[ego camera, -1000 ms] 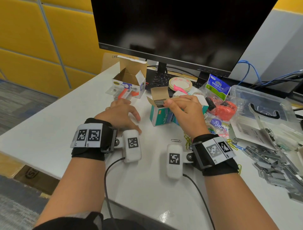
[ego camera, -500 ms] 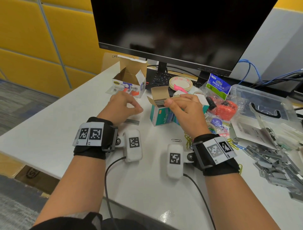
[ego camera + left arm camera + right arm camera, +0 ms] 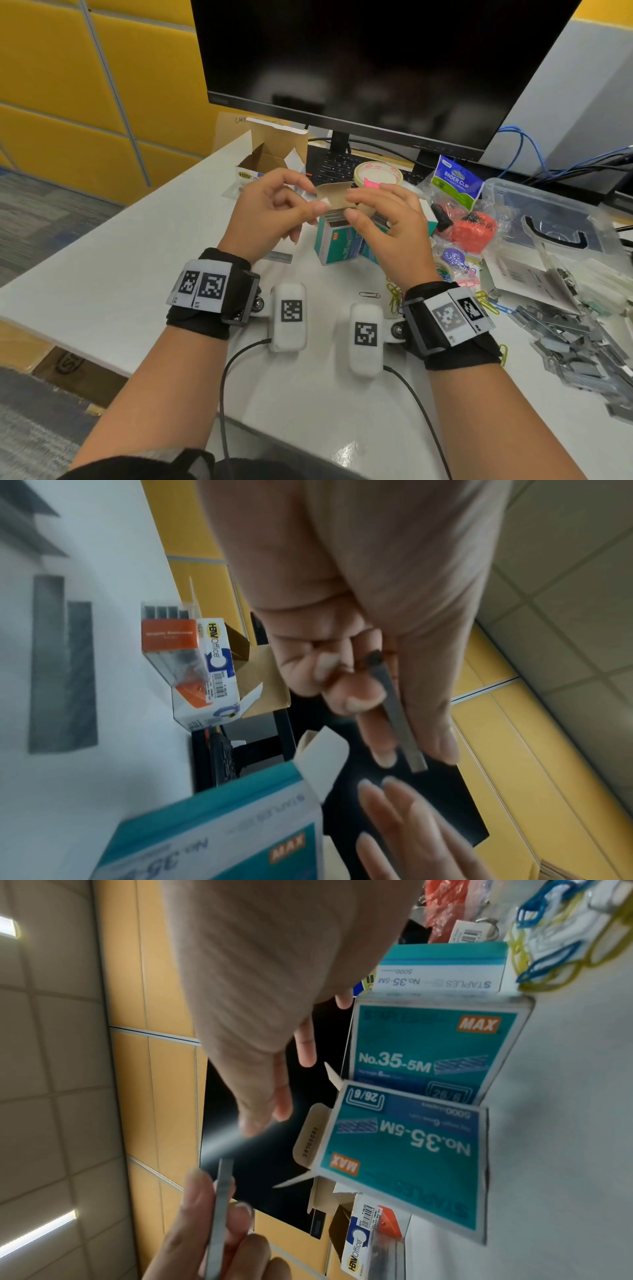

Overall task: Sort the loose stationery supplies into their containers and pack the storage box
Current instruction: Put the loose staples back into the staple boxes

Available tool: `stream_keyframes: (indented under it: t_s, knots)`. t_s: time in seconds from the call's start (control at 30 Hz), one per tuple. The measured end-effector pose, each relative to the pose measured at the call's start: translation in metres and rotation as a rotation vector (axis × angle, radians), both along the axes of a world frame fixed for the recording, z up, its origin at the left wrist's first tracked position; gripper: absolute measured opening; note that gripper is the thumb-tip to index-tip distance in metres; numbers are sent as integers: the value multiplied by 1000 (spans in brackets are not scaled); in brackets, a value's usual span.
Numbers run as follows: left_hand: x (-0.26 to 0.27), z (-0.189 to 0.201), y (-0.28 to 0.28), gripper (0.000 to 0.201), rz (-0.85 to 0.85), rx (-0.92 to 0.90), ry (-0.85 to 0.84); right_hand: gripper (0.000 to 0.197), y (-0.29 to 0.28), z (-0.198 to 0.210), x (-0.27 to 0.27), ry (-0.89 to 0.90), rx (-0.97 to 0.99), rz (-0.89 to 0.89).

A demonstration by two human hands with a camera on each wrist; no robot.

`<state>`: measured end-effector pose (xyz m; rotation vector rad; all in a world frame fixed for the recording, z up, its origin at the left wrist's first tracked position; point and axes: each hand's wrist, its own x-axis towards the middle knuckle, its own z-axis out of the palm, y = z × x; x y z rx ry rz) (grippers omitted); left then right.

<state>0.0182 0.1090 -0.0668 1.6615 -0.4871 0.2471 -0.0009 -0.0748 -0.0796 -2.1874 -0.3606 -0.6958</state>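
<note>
A teal staples box (image 3: 337, 245) stands open on the white table, its cardboard flap (image 3: 334, 195) up and staple strips showing inside. My left hand (image 3: 313, 200) hovers just left of the opening and pinches a grey staple strip (image 3: 399, 718) between thumb and fingers. The right wrist view shows the strip (image 3: 221, 1218) upright in the left hand's fingertips. My right hand (image 3: 352, 205) hangs over the box top with straight fingers (image 3: 411, 818), holding nothing, a short gap from the strip. A second teal box (image 3: 424, 1047) stands behind the first.
One loose staple strip (image 3: 279, 256) lies on the table under my left hand. A pile of strips (image 3: 575, 342) and coloured paper clips (image 3: 397, 298) lie to the right. Behind are a clear storage box (image 3: 555, 219), a binder clip bag (image 3: 457, 181), a tape roll (image 3: 376, 173), an open cardboard box (image 3: 270, 161) and a monitor (image 3: 376, 68).
My left hand picked a staple strip off the table and rose to the box opening. My right hand lifted off the box top and opened its fingers toward the strip.
</note>
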Motion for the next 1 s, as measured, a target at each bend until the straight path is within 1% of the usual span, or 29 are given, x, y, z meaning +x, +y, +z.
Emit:
stream_keyframes:
  t_s: [0.1,0.23,0.3,0.33,0.43,0.5,0.53,0.57,0.63,0.67,0.7,0.8,0.9,0.97,1.0]
  knots:
    - [-2,0,-3,21,-61,-1,31,27,4,1,-4,11,34,83]
    - [-2,0,-4,25,-125,16,67,22,5,2,-6,88,92,144]
    - [-2,0,-2,19,-123,57,84,22,5,3,-6,122,121,152]
    - [0,-1,1,15,-92,100,101,22,5,3,-5,118,132,145]
    - [13,-10,13,24,108,324,184,22,1,4,-3,73,178,77]
    - [20,-15,20,11,203,456,240,21,-2,3,-1,63,192,31]
    - [22,-16,23,9,220,524,276,20,-4,3,0,51,187,10]
    - [24,-18,26,15,212,612,313,20,-5,2,1,38,183,-5]
    - [24,-18,30,23,144,818,398,19,-7,1,2,21,185,-12]
    - [22,-17,31,24,125,892,427,19,-7,1,3,15,186,-11]
    - [22,-17,31,24,134,922,444,19,-8,1,3,7,184,-10]
    - [24,-17,32,19,225,900,462,19,-8,0,4,1,177,-13]
    - [22,-16,32,14,276,815,435,19,-7,0,4,3,185,-10]
    - [22,-15,32,10,295,717,330,20,-8,0,3,5,194,-5]
    - [22,-15,31,9,293,618,265,20,-8,0,3,6,198,-3]
